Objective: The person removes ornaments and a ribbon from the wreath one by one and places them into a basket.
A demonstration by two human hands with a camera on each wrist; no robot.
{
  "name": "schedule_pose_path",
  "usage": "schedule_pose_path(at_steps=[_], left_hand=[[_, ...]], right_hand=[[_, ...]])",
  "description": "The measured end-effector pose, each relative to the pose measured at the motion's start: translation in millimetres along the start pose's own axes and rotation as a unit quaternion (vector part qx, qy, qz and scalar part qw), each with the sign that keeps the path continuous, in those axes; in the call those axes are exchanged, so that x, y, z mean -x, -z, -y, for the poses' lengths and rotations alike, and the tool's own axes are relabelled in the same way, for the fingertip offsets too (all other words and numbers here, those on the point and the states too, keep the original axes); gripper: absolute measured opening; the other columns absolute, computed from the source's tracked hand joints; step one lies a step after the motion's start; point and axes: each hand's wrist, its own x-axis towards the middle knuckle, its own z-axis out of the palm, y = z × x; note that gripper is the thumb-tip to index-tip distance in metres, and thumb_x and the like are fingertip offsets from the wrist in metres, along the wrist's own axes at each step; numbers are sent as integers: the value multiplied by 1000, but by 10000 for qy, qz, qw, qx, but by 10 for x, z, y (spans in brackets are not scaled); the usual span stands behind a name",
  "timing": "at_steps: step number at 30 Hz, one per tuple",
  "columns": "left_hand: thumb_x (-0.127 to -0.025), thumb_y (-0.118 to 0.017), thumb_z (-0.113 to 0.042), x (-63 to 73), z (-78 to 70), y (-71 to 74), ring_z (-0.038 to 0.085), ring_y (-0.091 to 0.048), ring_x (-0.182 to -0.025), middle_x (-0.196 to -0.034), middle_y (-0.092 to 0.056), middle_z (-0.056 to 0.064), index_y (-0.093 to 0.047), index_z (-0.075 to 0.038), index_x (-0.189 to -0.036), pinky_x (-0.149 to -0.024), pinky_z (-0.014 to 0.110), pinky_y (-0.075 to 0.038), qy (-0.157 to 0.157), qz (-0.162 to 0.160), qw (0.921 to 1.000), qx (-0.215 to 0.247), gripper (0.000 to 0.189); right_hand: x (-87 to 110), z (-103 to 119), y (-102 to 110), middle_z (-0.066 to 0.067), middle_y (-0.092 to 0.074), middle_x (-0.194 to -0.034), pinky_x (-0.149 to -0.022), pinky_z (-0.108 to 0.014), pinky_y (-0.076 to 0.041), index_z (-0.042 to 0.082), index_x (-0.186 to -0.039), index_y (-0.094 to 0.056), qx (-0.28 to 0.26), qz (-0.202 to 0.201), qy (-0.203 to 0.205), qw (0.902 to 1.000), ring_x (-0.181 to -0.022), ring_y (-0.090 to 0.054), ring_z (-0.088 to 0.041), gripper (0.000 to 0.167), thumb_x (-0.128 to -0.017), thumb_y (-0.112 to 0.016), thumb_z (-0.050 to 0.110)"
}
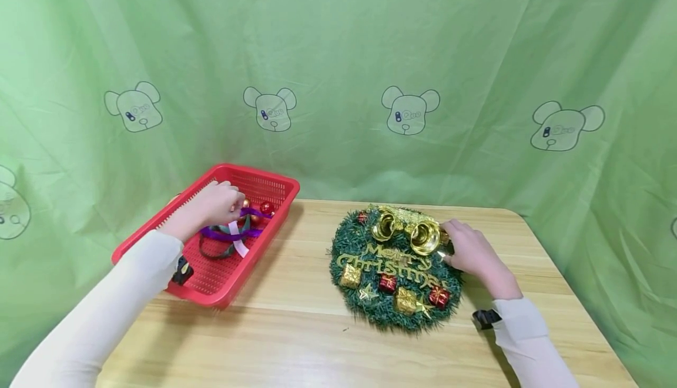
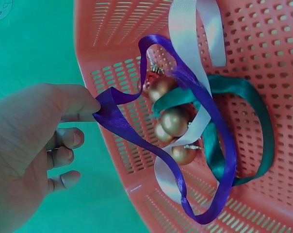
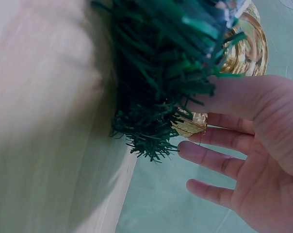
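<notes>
In the left wrist view, my left hand (image 2: 40,131) pinches a purple satin ribbon (image 2: 118,116) between thumb and index finger. The loop of the ribbon hangs over the red plastic basket (image 1: 288,200). Beneath it are a green ribbon (image 2: 265,131), a white ribbon (image 2: 183,29) and several gold baubles (image 2: 174,121). My right hand (image 1: 473,253) rests at the right edge of a green tinsel wreath (image 1: 341,244), beside a gold bell (image 1: 425,237). Its thumb touches the tinsel, while the other fingers reach out loosely near a gold gift box (image 3: 191,125); the thumb tip is hidden.
The wreath lies on a wooden table (image 1: 296,341) and bears gold "Merry Christmas" letters (image 1: 388,267), small red and gold gift boxes and stars. A red bauble (image 1: 267,207) sits in the basket. Behind the table hangs a green curtain (image 1: 338,41).
</notes>
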Motion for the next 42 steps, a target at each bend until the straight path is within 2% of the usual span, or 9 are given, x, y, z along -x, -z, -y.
schedule_pose_path(at_steps=[6, 15, 21, 25, 29, 36, 42], left_hand=[[-76, -69, -9, -80, -14, -51, 27, -55, -80, -75, -62, 0, -60, -16, -69, -69, 41, -39, 42, 124, 9999, 46, 13], [-74, -73, -12, -141, -30, -169, 27, -57, -81, -76, -64, 0, -64, -17, -69, -71, 43, -41, -45, 122, 9999, -31, 11], [-72, -79, -18, -152, -60, -254, 27, -60, -83, -79, -67, 0, -70, -19, -72, -74, 44, -43, -89, 381, 9992, -19, 8], [-71, -82, -22, -164, -94, -251, 27, -59, -85, -81, -68, -1, -71, -19, -74, -75, 44, -42, -25, 487, 9988, 23, 12], [-70, -83, -24, -176, -129, -231, 27, -59, -87, -84, -69, 0, -71, -16, -79, -75, 45, -42, 5, 428, 9991, 6, 17], [-68, -82, -25, -190, -137, -223, 28, -57, -87, -89, -69, 6, -66, -17, -77, -76, 46, -42, -2, 324, 9995, 12, 20], [-67, -81, -24, -198, -148, -220, 29, -56, -87, -86, -65, 7, -60, -17, -78, -73, 45, -41, -26, 178, 9998, -6, 24]], right_hand=[[3, -1, -2, -33, -56, -134, -100, -68, -44, -11, -137, -51, 4, 31, -28, 10000, -119, -56, -53, 73, -75, -85, 11], [4, 18, 14, -34, -55, -135, -100, -68, -43, -11, -137, -51, 15, 29, -24, 10000, -120, -55, -54, 73, -75, -85, 10], [6, 10, 2, -34, -56, -135, -99, -69, -43, -11, -136, -51, 33, 23, -26, 10000, -120, -56, -54, 73, -75, -84, 10], [3, -4, -11, -33, -55, -135, -99, -69, -43, -11, -137, -51, 57, 21, -33, 10000, -120, -55, -53, 74, -75, -84, 11], [4, -12, -16, -34, -54, -137, -101, -69, -42, -11, -138, -50, 36, 17, -42, 10000, -122, -54, -54, 75, -75, -84, 10], [10, -3, -4, -34, -54, -138, -102, -68, -42, -11, -138, -50, -20, 38, -59, 10000, -122, -54, -54, 76, -73, -85, 8], [7, 4, 0, -34, -53, -138, -102, -69, -41, -11, -139, -49, -28, 85, -98, 9999, -123, -53, -54, 76, -74, -84, 9]])
